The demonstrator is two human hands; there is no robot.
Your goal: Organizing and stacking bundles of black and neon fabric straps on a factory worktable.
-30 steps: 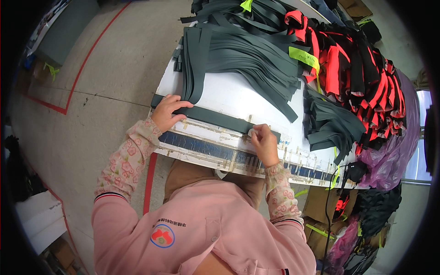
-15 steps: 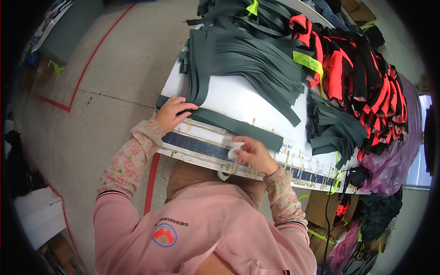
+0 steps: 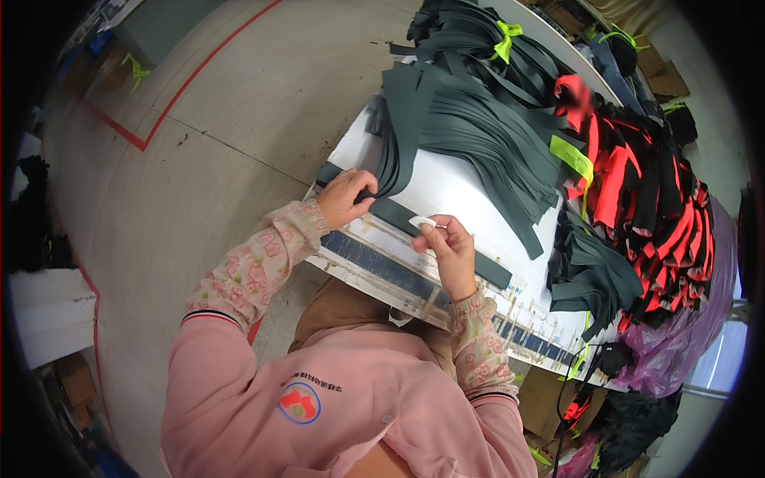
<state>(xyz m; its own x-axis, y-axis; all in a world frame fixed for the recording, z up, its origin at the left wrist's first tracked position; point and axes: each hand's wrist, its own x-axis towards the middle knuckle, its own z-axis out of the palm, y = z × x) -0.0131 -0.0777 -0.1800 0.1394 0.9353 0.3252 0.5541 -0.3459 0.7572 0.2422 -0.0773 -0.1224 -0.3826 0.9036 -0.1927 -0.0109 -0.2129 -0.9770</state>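
The left hand (image 3: 347,197) lies with bent fingers over the left part of a flat, dark grey-green strip (image 3: 492,271); whether it also grips anything is hidden. This hold probably keeps the strip from shifting. The right hand (image 3: 450,247) pinches a small, flat white piece (image 3: 422,222) between thumb and fingers over the strip; contact between the two cannot be confirmed.

The strip lies along the near edge of the white tabletop (image 3: 450,187), beside a dark blue band (image 3: 378,259), presumably for easy reach. A fanned bundle of matching dark grey-green strips (image 3: 478,143) lies beyond, one end beside the left hand, likely for convenient access. A smaller dark grey-green bundle (image 3: 594,267) and a pile of red-and-black fabric pieces (image 3: 621,167) occupy the right side.

A fluorescent yellow-green tag (image 3: 570,159) bears faint marks, too small to read. Blue lettering (image 3: 516,287) appears near the strip's right end. The pink shirt (image 3: 239,366) carries a round emblem (image 3: 300,403) and dark characters
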